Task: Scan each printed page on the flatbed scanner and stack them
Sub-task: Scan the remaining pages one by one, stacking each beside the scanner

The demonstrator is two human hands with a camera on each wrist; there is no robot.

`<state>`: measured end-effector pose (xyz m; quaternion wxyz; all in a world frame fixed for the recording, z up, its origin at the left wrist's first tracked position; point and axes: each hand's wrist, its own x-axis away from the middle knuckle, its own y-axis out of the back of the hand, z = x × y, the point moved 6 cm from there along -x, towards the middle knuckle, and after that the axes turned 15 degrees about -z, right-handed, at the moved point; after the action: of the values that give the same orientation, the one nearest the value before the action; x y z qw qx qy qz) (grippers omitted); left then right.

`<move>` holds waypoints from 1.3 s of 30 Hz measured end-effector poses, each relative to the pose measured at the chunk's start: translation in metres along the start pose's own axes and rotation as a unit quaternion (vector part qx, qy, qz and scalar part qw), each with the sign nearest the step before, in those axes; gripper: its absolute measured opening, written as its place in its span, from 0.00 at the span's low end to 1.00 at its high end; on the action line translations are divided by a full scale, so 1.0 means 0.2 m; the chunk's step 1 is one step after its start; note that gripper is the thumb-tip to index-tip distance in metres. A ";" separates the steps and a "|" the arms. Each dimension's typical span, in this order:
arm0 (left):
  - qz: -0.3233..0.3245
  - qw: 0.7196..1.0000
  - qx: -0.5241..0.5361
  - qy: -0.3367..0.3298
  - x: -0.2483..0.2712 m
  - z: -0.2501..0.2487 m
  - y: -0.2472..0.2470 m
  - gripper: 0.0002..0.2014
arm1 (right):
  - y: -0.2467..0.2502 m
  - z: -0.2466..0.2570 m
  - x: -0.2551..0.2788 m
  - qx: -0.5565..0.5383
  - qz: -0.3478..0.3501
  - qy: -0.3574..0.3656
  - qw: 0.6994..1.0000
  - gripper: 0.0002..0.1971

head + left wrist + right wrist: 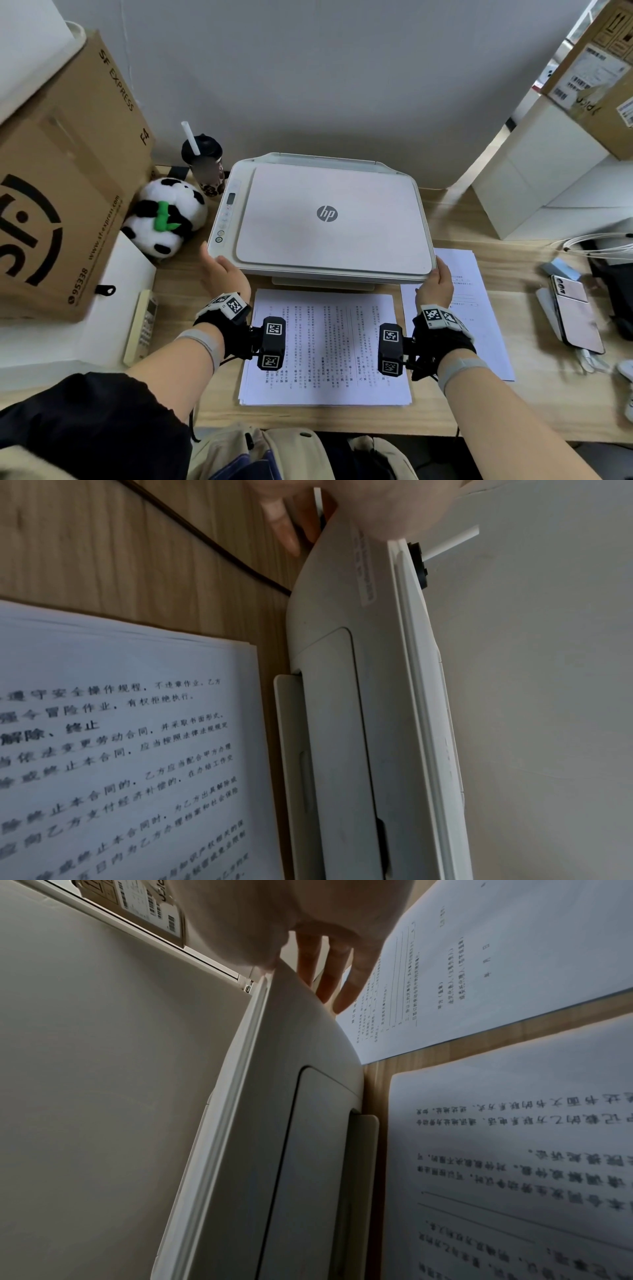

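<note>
A white HP flatbed scanner [329, 212] sits mid-desk with its lid down. My left hand [222, 274] is against its front left corner, with straight fingers [284, 520] running along the scanner's side [342, 723]. My right hand [440, 281] is at the front right corner, its straight fingers [329, 974] lying down the side of the scanner body [274, 1123]. In front of the scanner lies a stack of printed pages [325, 346] [120, 750] [514, 1150]. Another printed sheet [479, 301] [496, 961] lies to the scanner's right.
A large cardboard box [51, 205], a panda plush [164, 216] and a cup with a straw [203, 164] crowd the left. A remote [144, 325] lies front left. A phone [575, 311], cables [599, 243] and white boxes [548, 171] occupy the right.
</note>
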<state>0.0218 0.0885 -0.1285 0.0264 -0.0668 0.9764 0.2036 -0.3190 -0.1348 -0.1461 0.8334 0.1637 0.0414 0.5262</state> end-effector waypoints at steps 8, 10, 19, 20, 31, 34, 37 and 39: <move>-0.005 1.000 -0.001 -0.004 -0.01 0.01 0.00 0.23 | -0.01 -0.02 0.00 0.001 -0.008 -0.004 1.000 0.17; -0.002 1.000 -0.003 0.002 -0.01 0.01 -0.01 0.23 | -0.01 -0.02 -0.01 0.000 -0.011 -0.004 1.000 0.17; -0.002 1.000 0.001 0.006 0.00 0.01 0.00 0.23 | -0.01 -0.03 -0.01 0.010 -0.012 0.003 1.000 0.17; -0.001 1.000 0.001 0.007 0.00 0.00 0.00 0.23 | -0.02 -0.03 -0.01 0.013 -0.013 0.003 1.000 0.17; 0.003 1.000 -0.002 0.008 0.00 0.00 0.00 0.23 | -0.02 -0.04 -0.02 0.016 -0.017 0.001 1.000 0.17; 0.005 1.000 0.000 0.010 0.00 0.00 0.00 0.23 | -0.02 -0.04 -0.01 0.015 -0.017 0.000 1.000 0.17; 0.003 1.000 0.003 0.007 0.00 0.00 0.00 0.23 | -0.01 -0.03 -0.01 0.017 -0.017 0.005 1.000 0.18; 0.003 1.000 0.003 0.006 0.01 -0.01 0.00 0.23 | -0.01 -0.02 -0.01 0.019 -0.016 0.011 1.000 0.18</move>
<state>0.0207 0.0881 -0.1276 0.0203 -0.0647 0.9774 0.2001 -0.3188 -0.1356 -0.1504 0.8381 0.1729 0.0631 0.5136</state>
